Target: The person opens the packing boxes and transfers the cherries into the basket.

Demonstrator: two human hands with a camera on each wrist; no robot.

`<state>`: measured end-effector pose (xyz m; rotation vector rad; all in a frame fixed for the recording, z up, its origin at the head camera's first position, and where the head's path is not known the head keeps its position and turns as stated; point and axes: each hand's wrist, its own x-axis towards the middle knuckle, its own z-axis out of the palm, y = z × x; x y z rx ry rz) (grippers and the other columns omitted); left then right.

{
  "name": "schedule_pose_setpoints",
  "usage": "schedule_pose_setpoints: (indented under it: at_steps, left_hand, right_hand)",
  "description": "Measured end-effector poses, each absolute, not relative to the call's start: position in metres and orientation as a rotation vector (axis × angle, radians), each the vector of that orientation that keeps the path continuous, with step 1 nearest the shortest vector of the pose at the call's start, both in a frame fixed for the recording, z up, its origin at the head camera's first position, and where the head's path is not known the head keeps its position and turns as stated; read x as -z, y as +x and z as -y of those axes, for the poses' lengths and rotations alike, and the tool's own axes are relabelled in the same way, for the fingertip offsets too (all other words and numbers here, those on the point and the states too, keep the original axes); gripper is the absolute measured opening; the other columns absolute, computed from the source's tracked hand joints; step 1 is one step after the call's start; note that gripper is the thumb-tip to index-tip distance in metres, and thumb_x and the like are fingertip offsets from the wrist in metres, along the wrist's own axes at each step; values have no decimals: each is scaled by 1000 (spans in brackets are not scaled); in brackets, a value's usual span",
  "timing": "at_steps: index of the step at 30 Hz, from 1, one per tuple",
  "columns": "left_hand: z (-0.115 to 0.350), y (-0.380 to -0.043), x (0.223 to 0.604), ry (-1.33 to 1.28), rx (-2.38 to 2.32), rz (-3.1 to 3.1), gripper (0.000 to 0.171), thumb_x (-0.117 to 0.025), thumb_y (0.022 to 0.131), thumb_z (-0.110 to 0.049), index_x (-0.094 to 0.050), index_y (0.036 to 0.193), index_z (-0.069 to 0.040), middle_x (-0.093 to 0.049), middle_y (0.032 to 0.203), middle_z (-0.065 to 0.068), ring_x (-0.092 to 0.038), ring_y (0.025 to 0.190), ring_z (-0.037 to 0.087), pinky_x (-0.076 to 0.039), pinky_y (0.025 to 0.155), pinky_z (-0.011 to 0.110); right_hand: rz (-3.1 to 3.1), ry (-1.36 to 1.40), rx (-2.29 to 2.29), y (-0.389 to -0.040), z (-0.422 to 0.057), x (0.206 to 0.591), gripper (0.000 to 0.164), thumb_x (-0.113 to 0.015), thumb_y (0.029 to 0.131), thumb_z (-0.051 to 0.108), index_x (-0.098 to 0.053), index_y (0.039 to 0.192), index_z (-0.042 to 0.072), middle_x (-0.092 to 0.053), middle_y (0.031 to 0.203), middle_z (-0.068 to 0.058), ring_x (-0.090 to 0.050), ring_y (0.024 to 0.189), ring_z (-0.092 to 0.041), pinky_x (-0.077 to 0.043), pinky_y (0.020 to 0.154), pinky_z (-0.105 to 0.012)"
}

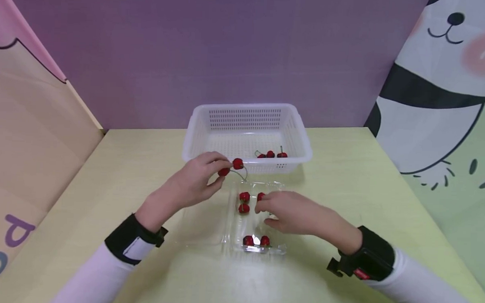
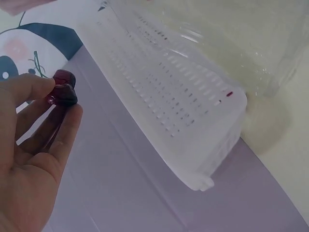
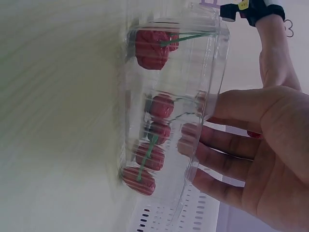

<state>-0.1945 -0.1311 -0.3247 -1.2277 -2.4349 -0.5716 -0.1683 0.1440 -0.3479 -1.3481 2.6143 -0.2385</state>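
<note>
My left hand (image 1: 197, 179) pinches a pair of red cherries (image 1: 237, 164) joined by a green stem, held above the near rim of the white basket. Seen from the left wrist, the cherries (image 2: 64, 88) sit between thumb and fingertips. My right hand (image 1: 294, 212) reaches into a clear plastic box (image 1: 233, 227), its thumb and fingers spread apart. One cherry (image 1: 261, 196) shows beside its fingertips. In the right wrist view the thumb is close to the green stems of cherries (image 3: 162, 106) inside. More cherries (image 1: 244, 203) lie at the box's left and near end.
The white perforated basket (image 1: 248, 108) stands at the back of the pale wooden table (image 1: 142, 152), with several cherries (image 1: 270, 154) in its right part. The box's clear lid (image 1: 201, 226) lies folded out to the left. A purple backdrop (image 1: 246, 49) rises behind.
</note>
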Motion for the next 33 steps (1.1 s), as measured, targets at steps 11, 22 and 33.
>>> schedule_pose_setpoints:
  at_steps: [11,22,33]
  left_hand:
    - [148,-211,326,-1141,636,2410,27,-76,86,5,-71,112,6,-68,109,15,-64,97,25,-58,84,38]
    - [154,-223,331,-1055,657,2443,25,-75,88,4,-71,112,7,-67,109,17,-67,94,26,-59,83,39]
    - [158,-233,335,-976,652,2490,24,-74,88,3,-70,112,7,-66,110,19,-67,94,28,-59,82,41]
  right_hand:
    - [-2547,-1341,194,-159,-135,351,25,-78,91,13,-73,115,11,-71,106,0,-66,95,-16,-56,86,-33]
    - [-2526,-1314,145,-156,-132,355,27,-80,91,17,-73,117,13,-71,106,0,-65,92,-12,-56,80,-24]
    - [-2510,-1339,120,-158,-135,359,29,-82,89,14,-73,116,12,-70,104,0,-63,90,-12,-55,78,-23]
